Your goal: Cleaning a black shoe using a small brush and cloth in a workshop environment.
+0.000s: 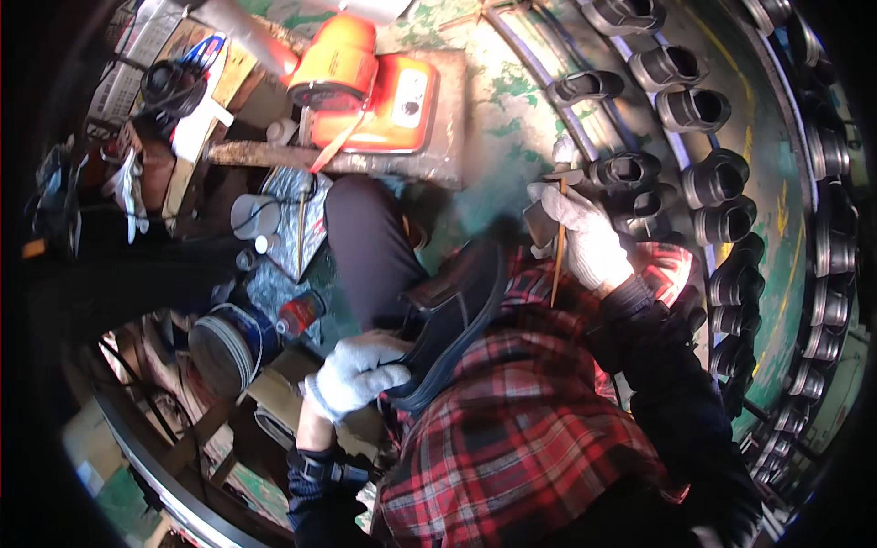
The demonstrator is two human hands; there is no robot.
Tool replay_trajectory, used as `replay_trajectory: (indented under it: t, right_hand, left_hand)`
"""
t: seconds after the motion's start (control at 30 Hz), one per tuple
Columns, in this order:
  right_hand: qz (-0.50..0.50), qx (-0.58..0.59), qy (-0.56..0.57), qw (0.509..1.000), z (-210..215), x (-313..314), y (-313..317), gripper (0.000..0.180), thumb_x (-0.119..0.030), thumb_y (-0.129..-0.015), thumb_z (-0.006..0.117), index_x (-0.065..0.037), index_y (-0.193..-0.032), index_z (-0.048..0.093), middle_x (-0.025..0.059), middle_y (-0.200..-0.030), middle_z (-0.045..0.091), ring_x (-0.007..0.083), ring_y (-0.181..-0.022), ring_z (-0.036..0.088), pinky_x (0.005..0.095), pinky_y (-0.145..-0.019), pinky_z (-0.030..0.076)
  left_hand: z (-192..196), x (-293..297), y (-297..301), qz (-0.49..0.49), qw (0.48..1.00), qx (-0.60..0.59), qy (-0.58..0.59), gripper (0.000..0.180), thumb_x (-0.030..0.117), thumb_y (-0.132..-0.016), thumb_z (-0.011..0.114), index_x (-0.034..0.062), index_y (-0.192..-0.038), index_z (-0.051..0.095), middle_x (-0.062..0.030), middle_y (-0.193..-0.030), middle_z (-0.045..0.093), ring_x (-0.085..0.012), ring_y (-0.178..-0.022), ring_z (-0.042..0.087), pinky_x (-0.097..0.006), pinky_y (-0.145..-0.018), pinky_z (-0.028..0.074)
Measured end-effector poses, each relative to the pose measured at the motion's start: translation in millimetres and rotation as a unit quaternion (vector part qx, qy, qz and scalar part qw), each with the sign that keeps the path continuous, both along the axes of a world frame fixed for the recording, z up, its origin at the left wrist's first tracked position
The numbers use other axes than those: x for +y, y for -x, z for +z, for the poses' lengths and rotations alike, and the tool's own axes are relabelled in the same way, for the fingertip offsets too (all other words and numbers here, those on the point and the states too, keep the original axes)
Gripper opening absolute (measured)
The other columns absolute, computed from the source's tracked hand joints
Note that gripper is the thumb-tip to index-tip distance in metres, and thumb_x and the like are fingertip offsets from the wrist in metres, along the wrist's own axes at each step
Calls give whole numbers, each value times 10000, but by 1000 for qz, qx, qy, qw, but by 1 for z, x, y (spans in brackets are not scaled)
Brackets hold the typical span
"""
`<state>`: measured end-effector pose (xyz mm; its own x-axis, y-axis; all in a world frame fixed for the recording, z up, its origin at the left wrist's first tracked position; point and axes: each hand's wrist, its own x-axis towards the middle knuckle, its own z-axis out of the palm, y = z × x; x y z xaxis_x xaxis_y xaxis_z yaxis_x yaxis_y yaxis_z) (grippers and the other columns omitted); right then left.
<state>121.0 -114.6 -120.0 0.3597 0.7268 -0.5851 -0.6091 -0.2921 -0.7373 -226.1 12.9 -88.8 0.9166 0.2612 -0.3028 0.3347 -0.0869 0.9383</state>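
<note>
My left hand (361, 374), in a white knit glove, grips one end of a black shoe (470, 297). The shoe rests tilted over my lap, across a red plaid garment. My right hand (589, 233), gloved the same way, is raised to the right of the shoe and apart from it. Its fingers are closed round a thin wooden stick (559, 256). A flat brownish-grey piece (541, 226) shows beside those fingers; I cannot tell what it is or whether the hand holds it too.
An orange machine with a round nozzle (343, 68) sits on a board ahead. Rows of black shoes (692, 111) stand on racks to the right. At left are a white cup (254, 216), a red bottle (300, 313) and a bucket (224, 352).
</note>
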Motion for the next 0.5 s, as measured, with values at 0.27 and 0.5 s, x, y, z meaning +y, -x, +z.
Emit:
replay_trajectory:
  t: [0.27,0.5]
  right_hand:
    - [72,55,-1,996,-6,-33,53,361,-152,-895,690,-25,-1222,606,60,-1094,635,181,-938,650,371,-772,588]
    - [174,-65,-47,982,7,-37,76,294,-116,-907,674,19,-1160,611,78,-997,642,142,-845,637,284,-744,537]
  left_hand:
    - [-6,9,21,-69,983,78,152,353,144,-752,833,-10,-1040,701,-194,-1192,656,-326,-1127,617,-424,-966,478]
    - [3,-8,26,-62,970,229,46,387,142,-776,816,14,-1120,693,-119,-1136,694,-237,-1035,661,-338,-920,507]
